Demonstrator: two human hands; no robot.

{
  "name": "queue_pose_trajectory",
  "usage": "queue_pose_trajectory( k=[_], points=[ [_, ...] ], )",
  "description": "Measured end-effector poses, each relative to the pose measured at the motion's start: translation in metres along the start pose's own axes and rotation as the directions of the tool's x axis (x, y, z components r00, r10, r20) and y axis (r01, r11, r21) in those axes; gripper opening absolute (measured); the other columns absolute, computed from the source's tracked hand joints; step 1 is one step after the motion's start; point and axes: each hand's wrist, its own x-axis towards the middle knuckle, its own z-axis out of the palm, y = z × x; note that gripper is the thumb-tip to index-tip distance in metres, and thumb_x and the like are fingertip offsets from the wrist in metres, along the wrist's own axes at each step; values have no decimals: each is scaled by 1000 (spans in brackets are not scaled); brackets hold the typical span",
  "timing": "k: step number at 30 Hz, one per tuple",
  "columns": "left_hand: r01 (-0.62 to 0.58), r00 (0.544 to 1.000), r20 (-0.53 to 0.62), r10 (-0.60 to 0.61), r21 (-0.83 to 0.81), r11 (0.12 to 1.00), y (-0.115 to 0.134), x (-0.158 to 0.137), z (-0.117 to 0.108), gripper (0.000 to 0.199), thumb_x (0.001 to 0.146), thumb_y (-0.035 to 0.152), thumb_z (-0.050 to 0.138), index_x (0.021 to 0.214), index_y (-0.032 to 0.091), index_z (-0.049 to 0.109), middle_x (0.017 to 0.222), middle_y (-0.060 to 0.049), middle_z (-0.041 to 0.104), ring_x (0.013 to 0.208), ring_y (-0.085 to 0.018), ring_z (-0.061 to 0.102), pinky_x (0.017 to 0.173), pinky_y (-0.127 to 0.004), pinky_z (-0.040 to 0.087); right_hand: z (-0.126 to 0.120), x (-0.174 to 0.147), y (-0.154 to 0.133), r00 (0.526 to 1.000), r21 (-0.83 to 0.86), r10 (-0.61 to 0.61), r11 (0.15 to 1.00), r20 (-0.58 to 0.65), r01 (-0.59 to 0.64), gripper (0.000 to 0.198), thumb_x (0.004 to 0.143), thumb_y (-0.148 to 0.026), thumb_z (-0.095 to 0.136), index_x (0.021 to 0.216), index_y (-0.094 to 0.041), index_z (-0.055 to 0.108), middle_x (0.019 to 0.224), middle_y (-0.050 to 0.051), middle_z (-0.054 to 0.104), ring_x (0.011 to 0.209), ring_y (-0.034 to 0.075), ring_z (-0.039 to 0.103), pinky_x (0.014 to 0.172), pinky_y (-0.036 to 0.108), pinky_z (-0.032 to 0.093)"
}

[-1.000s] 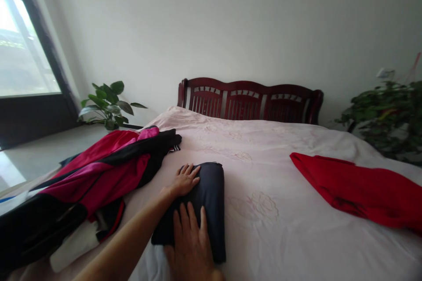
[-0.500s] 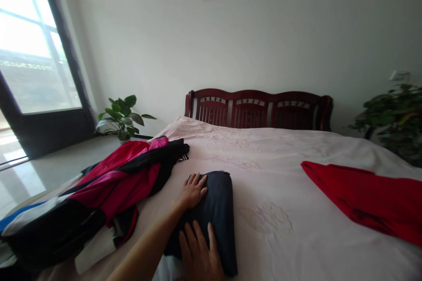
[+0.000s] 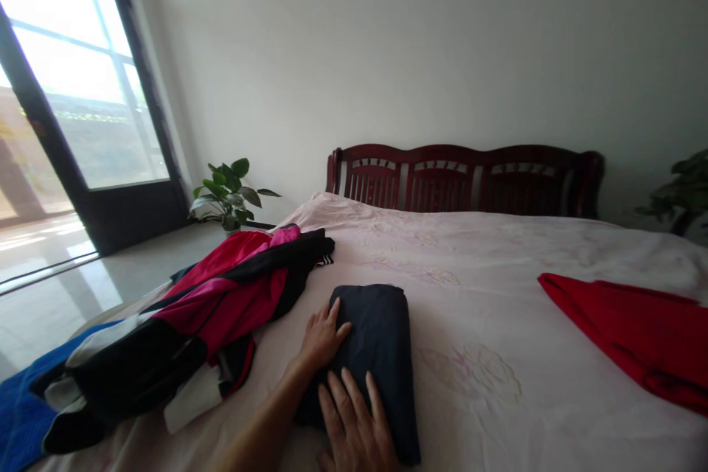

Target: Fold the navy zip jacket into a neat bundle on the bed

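A folded dark navy garment (image 3: 381,339) lies as a long, flat bundle on the bed in front of me. My left hand (image 3: 322,335) rests at its far left edge, palm down, with the fingers apart and the thumb reaching onto the cloth. Nearer to me, my right hand (image 3: 357,420) is spread flat on top of the same garment; its wrist falls outside the picture. Neither hand grips the fabric. What kind of garment it is cannot be made out.
Left of my hands sits a loose heap of clothes (image 3: 221,310), pink, black, white and blue. A red folded cloth (image 3: 636,332) lies at the right. All rest on a pale pink bedspread (image 3: 487,295). A dark wooden headboard (image 3: 436,177) and a potted plant (image 3: 229,192) stand beyond.
The view has turned a little left, so everything appears shifted right. My left hand has slid from the garment's top toward its left edge. My right hand stays on the cloth.
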Motion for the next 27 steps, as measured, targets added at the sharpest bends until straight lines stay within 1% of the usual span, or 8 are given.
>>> queue_pose_trajectory(
  k=[7, 11, 14, 16, 19, 23, 25, 27],
  points=[
    [13, 998, -53, -19, -114, 993, -10, -7, 0, 70, 93, 49, 41, 153, 14, 30, 156, -16, 41, 147, -28, 30, 121, -44, 14, -15, 4, 4, 997, 42, -31, 999, 66, 29, 81, 89, -44, 57, 158, -21, 20, 157, 8, 36, 143, 29, 36, 121, 45, -19],
    [-25, 995, -102, 4, -199, 980, -15, -10, -2, 73, 91, 48, 46, 152, 11, 32, 153, -17, 45, 143, -29, 38, 119, -40, 23, -18, 4, 5, 997, 58, -47, 997, 65, 43, 82, 89, -41, 58, 158, -20, 20, 157, 9, 35, 144, 30, 33, 121, 44, -18],
    [-50, 992, -128, 16, -270, 962, -21, -11, -1, 77, 91, 49, 47, 154, 11, 25, 153, -17, 44, 140, -28, 42, 115, -38, 33, -19, 4, 5, 995, 75, -45, 996, 89, 38, 80, 90, -43, 57, 157, -17, 22, 157, 10, 35, 145, 30, 33, 120, 46, -18],
    [-74, 990, -135, 29, -339, 938, -25, -11, 1, 79, 92, 50, 47, 156, 13, 19, 156, -15, 41, 141, -25, 42, 114, -35, 35, -20, 4, 5, 993, 113, -28, 993, 117, 15, 77, 92, -47, 55, 156, -18, 25, 158, 10, 35, 145, 29, 31, 122, 46, -13],
    [-84, 992, -128, 21, -518, 851, -29, -10, 4, 85, 90, 53, 52, 157, 17, 14, 155, -14, 42, 141, -25, 41, 114, -37, 36, -25, 7, 3, 982, 227, 15, 972, 187, -58, 71, 94, -50, 52, 154, -20, 30, 157, 10, 37, 146, 29, 30, 124, 48, 3],
    [-34, 993, -101, -55, -715, 698, -27, -11, 1, 97, 81, 58, 63, 156, 18, 18, 146, -16, 51, 137, -30, 46, 111, -40, 41, -45, 19, 4, 961, 462, 131, 855, 242, -233, 51, 91, -42, 58, 140, -26, 52, 143, 6, 56, 136, 26, 46, 120, 47, 26],
    [-6, 992, -85, -94, -770, 638, -26, -11, -3, 99, 78, 58, 68, 156, 18, 21, 143, -17, 54, 134, -31, 50, 109, -40, 42, -58, 27, 14, 947, 579, 255, 749, 196, -322, 40, 91, -32, 56, 131, -28, 60, 132, 4, 65, 126, 22, 55, 115, 42, 36],
    [19, 992, -61, -114, -804, 594, -25, -11, -7, 101, 75, 57, 71, 156, 19, 23, 142, -17, 55, 132, -31, 52, 108, -40, 44, -66, 36, 34, 894, 665, 432, 634, 118, -394, 36, 92, -26, 49, 126, -28, 62, 128, 4, 66, 122, 19, 58, 110, 38, 41]
  ],
)
